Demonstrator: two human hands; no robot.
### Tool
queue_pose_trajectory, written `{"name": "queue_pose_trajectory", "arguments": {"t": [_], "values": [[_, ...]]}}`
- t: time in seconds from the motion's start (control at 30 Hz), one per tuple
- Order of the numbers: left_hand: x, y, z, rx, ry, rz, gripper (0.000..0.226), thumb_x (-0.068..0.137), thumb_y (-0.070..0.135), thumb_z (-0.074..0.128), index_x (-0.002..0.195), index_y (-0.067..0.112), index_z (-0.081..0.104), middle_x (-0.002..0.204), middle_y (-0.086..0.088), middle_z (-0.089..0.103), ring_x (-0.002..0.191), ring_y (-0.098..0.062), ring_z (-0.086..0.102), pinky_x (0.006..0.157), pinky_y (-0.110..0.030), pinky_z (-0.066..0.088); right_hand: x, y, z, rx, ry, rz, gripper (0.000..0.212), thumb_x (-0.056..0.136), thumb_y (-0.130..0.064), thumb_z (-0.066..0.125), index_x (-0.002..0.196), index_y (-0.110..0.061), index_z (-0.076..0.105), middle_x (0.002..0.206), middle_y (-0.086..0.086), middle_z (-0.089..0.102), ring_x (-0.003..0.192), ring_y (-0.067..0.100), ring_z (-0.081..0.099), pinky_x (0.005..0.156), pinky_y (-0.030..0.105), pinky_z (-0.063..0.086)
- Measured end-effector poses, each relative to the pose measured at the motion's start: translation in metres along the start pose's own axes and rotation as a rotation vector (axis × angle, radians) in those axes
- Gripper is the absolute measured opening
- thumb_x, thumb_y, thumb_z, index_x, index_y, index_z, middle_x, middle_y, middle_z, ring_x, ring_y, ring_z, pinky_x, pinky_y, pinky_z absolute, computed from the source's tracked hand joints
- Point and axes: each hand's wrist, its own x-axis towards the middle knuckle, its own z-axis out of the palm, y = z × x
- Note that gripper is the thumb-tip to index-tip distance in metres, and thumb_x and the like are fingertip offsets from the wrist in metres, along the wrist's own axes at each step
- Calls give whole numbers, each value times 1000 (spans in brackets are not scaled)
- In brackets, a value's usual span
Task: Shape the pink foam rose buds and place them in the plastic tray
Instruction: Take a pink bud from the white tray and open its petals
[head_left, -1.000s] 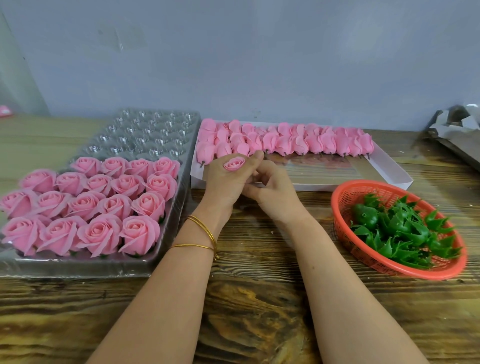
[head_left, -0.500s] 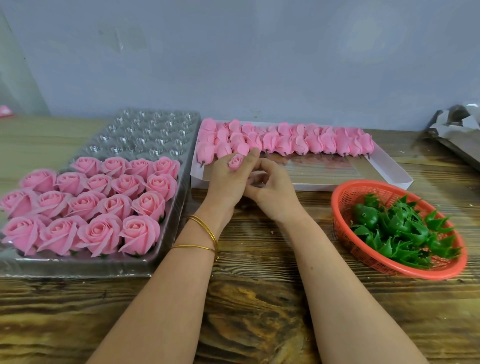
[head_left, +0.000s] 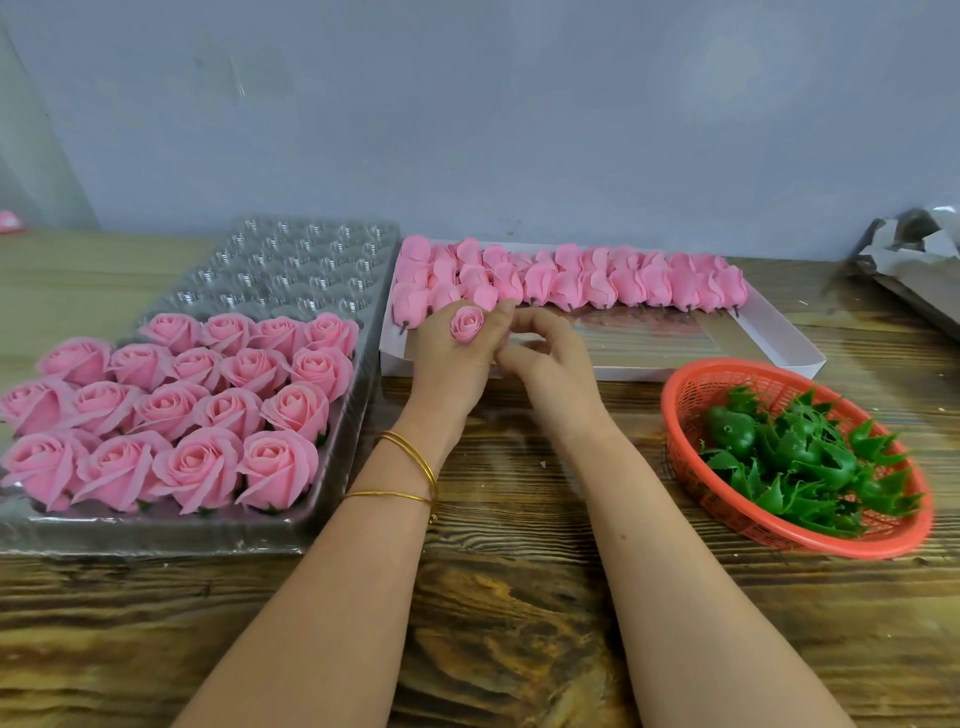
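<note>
Counter (head_left: 519, 597): wood grain, worked from the near edge.

Left: one clear plastic tray (head_left: 291, 260) of round cups. Finished roses (head_left: 197, 470) fill its near part, eighteen in view: rows of four, five, five and four from the front. The far cups hold nothing; the tray's left edge is cut off by the frame.

Centre, far: one shallow white box (head_left: 779, 348). Unshaped buds (head_left: 623, 283) lie packed along its far side with stems toward the viewer, too overlapped for a sure count.

Right: one red mesh basket (head_left: 691, 395) holding a heap of green calyx pieces (head_left: 800, 457), tangled and not countable.

Left hand (head_left: 447, 353): over the box's near left corner, back of the hand up, gripping one rose bud (head_left: 467, 323) among the fingers, with the bud's spiral face showing upward. Thin gold bangles (head_left: 410, 452) sit on that wrist.

Right hand (head_left: 556, 358): just beside the left, fingers curled, tips meeting the left fingertips. Cannot tell whether it pinches anything.
</note>
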Motion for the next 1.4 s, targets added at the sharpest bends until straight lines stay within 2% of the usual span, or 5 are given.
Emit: {"name": "queue_pose_trajectory", "arguments": {"t": [0.33,0.57,0.8,1.17,1.4], "values": [[0,-5,1,305,-58,135,35,89,17,67,59,20,49,50,14,48,48,3,39,48,-13,33,6,6,0,-3,83,16,27,86,-23,73,103,-5,65,119,24,58,110,33,59,98,50,48],[-2,-4,1,308,-100,135,30,89,20,67,72,-2,57,62,0,50,58,-10,44,56,-29,38,5,5,0,5,94,20,27,81,-17,77,102,-5,65,117,24,60,108,34,61,95,51,50],[-3,-3,2,310,-93,87,37,87,21,69,55,30,54,49,20,52,50,5,44,52,-17,38,4,5,1,22,90,10,17,83,-14,72,94,-3,66,113,27,62,106,37,60,94,54,49],[-8,2,3,280,-93,94,11,80,34,65,73,26,69,81,-13,72,81,-28,68,75,-49,56,3,5,2,-74,78,-26,26,79,-21,78,97,-6,66,107,21,64,105,33,60,94,51,49],[-6,-2,2,289,-94,90,22,87,24,67,66,32,69,62,10,67,63,1,55,64,-28,51,4,10,4,-114,93,-57,25,80,-22,78,95,-8,66,101,17,66,101,29,61,90,50,50]]}}
